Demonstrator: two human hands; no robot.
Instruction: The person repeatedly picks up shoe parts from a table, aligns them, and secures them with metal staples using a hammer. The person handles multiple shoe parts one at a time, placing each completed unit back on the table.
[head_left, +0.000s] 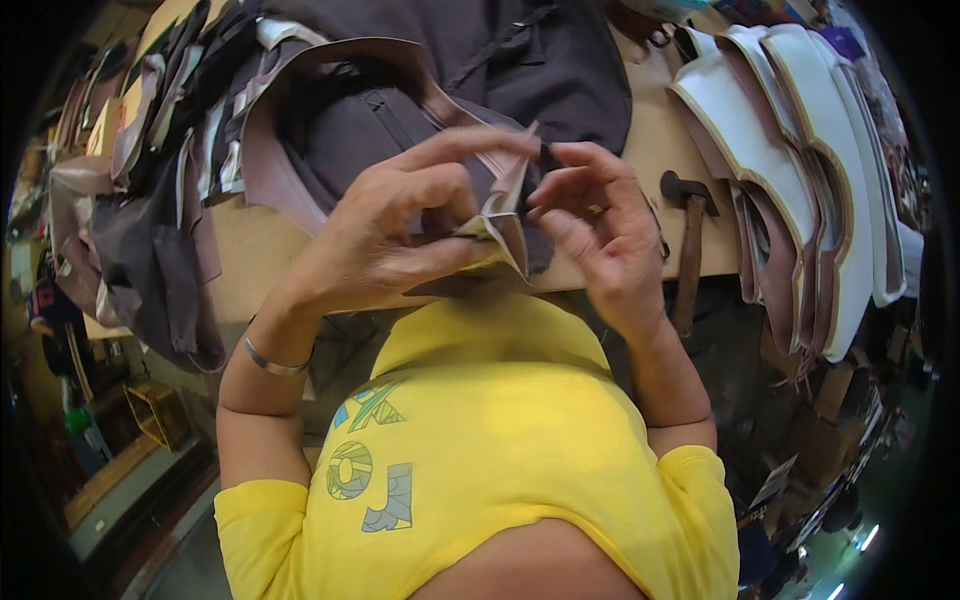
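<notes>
left hand pinches a folded, leather-like piece; right hand curls alongside, grip unclear, wooden-handled hammer rightward of it.

Hammer on tbl., wht. pcs. at R, yel. crate

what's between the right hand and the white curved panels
The head view shows a dark-headed, brown-handled hammer at the tan tabletop's edge, between the right hand and the tan-edged white curved panels.

Workpiece before fabric, hammer on table right, panels rightmost
</notes>
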